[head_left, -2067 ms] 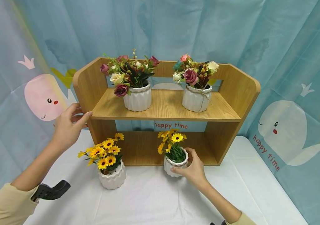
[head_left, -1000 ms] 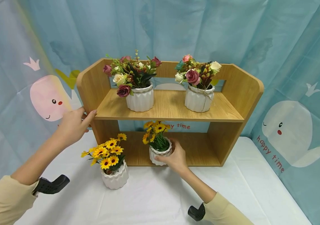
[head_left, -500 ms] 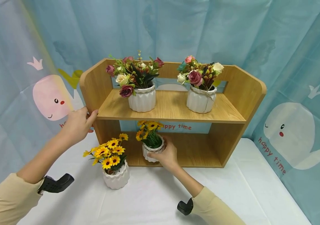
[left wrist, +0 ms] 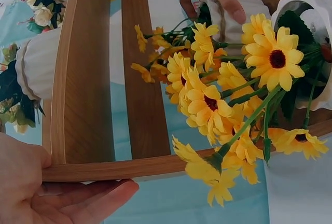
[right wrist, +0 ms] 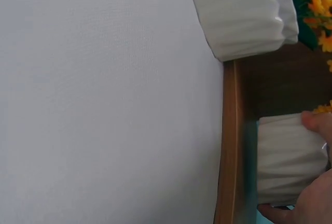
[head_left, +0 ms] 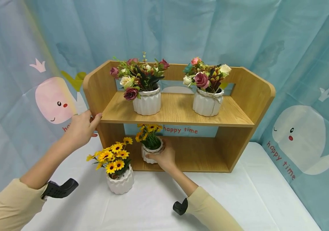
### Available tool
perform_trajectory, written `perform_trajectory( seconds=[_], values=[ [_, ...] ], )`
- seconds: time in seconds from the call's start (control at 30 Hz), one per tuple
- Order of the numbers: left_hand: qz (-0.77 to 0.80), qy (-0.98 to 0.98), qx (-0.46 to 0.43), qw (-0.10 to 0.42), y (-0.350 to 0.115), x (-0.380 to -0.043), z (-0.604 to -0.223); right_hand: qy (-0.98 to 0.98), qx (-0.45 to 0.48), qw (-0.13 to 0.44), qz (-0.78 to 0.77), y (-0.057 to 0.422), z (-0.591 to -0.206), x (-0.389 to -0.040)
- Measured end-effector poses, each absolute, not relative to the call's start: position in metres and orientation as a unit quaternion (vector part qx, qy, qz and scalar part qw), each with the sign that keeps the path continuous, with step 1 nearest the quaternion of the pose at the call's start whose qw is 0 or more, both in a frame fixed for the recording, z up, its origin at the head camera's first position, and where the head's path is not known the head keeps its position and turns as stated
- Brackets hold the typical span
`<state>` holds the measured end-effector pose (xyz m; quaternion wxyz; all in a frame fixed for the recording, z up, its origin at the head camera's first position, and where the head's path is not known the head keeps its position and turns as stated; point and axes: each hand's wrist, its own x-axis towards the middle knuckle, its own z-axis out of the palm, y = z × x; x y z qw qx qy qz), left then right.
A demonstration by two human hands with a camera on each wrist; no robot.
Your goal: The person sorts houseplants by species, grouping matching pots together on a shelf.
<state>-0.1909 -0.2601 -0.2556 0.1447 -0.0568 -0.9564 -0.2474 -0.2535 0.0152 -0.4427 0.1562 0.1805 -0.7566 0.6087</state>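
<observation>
My right hand point(head_left: 166, 156) grips a white ribbed flowerpot point(head_left: 147, 156) with yellow sunflowers, thumb and fingers on opposite sides. That pot is inside the lower compartment of the two-tier wooden shelf point(head_left: 196, 155), left of its middle. In the right wrist view, the pot point(right wrist: 288, 162) shows behind the shelf's front edge; whether it touches the board I cannot tell. My left hand point(head_left: 80, 128) holds the shelf's left side panel, fingers curled round its outer edge point(left wrist: 104, 171). A second sunflower pot point(head_left: 121, 182) stands on the table before the shelf's left end.
On the upper tier stand two white pots with roses, a left rose pot point(head_left: 147, 103) and a right rose pot point(head_left: 206, 104) tied with twine. A white cloth point(head_left: 141, 208) covers the table. Blue printed curtains point(head_left: 181, 29) hang behind and at both sides.
My right hand has carried the sunflower pot leftward and deeper into the lower compartment. My left hand has stayed on the shelf's side. The head view has shifted slightly.
</observation>
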Motion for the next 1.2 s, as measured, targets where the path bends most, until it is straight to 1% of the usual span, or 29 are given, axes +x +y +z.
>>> perform_trajectory(
  seconds=[0.2, 0.7, 0.9, 1.2],
  values=[
    [-0.248, -0.956, -0.056, 0.146, -0.26, -0.191, -0.256, -0.75, 0.188, 0.162, 0.613, 0.009, -0.448, -0.255],
    [-0.256, -0.954, -0.057, 0.142, -0.26, -0.191, -0.257, -0.771, 0.203, 0.108, 0.594, 0.007, -0.453, -0.246],
    [-0.256, -0.954, -0.058, 0.143, -0.26, -0.192, -0.257, -0.782, 0.201, 0.118, 0.577, 0.009, -0.453, -0.238],
    [-0.256, -0.954, -0.057, 0.146, -0.259, -0.191, -0.257, -0.772, 0.18, 0.137, 0.594, 0.008, -0.451, -0.216]
  ],
)
